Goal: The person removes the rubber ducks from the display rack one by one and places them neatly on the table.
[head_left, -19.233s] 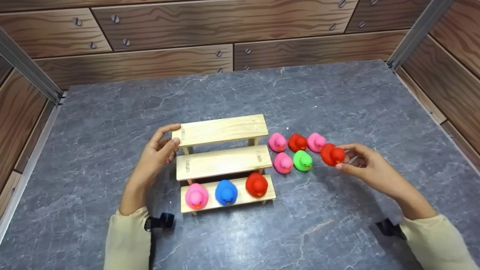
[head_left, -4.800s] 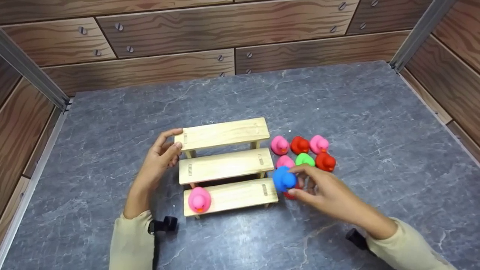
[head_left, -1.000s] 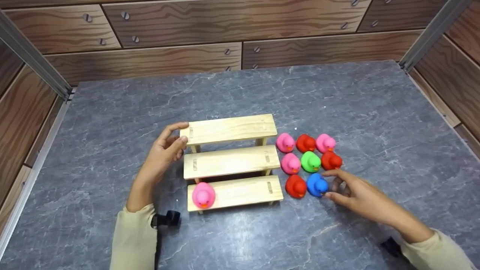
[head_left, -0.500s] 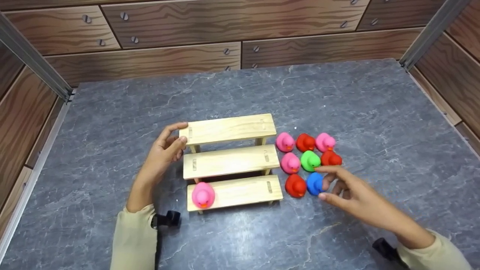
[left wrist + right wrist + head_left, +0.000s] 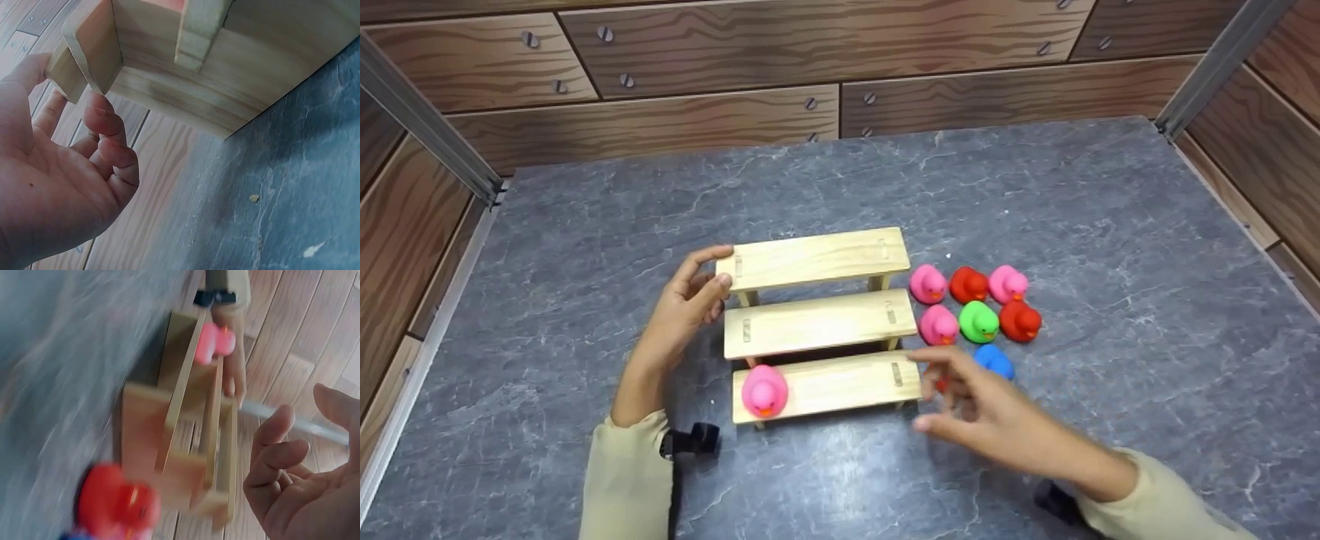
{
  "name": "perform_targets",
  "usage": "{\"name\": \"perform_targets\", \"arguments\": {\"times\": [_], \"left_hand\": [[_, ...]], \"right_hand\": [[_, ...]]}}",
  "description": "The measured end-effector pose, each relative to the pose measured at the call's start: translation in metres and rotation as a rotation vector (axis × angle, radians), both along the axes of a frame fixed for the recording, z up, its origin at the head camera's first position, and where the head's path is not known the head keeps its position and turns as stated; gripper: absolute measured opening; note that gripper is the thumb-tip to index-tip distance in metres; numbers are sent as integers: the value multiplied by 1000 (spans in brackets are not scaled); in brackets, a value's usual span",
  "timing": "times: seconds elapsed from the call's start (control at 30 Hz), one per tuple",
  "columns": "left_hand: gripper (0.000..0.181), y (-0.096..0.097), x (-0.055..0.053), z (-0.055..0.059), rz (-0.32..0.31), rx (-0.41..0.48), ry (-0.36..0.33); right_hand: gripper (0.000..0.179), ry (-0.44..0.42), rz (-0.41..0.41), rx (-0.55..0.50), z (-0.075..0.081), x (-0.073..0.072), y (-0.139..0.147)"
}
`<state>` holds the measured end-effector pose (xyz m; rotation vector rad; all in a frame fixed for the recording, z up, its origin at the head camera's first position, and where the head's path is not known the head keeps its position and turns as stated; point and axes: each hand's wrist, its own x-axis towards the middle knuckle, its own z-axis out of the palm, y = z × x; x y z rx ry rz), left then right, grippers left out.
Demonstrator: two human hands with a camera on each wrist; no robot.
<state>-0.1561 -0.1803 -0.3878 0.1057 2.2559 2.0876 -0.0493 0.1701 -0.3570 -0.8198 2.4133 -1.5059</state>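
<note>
My left hand (image 5: 679, 311) pinches the left end of the top step of a three-step wooden stand (image 5: 819, 324); in the left wrist view, thumb and fingers meet the board's end. A pink rubber duck (image 5: 765, 391) sits at the left of the lowest step. My right hand (image 5: 997, 420) hovers at that step's right end, thumb and fingers apart, holding nothing. Beneath it a red duck (image 5: 941, 385) is mostly hidden in the head view but shows in the right wrist view (image 5: 107, 500). The blue duck (image 5: 995, 361) stands just behind this hand, partly covered.
Right of the stand, rows of ducks stand on the grey marbled table (image 5: 660, 210): pink (image 5: 928, 283), red (image 5: 968, 284), pink (image 5: 1009, 283), then pink (image 5: 939, 325), green (image 5: 979, 322), red (image 5: 1021, 321). Wood-patterned walls (image 5: 720, 52) enclose the table.
Since the earliest frame, the red and blue ducks have left the lowest step for the table. My right hand has let go of the blue duck and moved left. The left hand keeps its hold.
</note>
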Motion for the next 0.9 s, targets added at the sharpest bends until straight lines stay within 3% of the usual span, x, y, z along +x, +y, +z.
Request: {"name": "perform_targets", "arguments": {"times": [0.2, 0.57, 0.9], "left_hand": [[38, 1, 0, 0, -7, 7, 2], [38, 1, 0, 1, -6, 2, -20], [38, 0, 1, 0, -14, 7, -10]], "right_hand": [[52, 50, 55, 8, -6, -1, -24], [50, -62, 63, 34, -13, -1, -51], [48, -137, 55, 35, -10, -4, -81]]}}
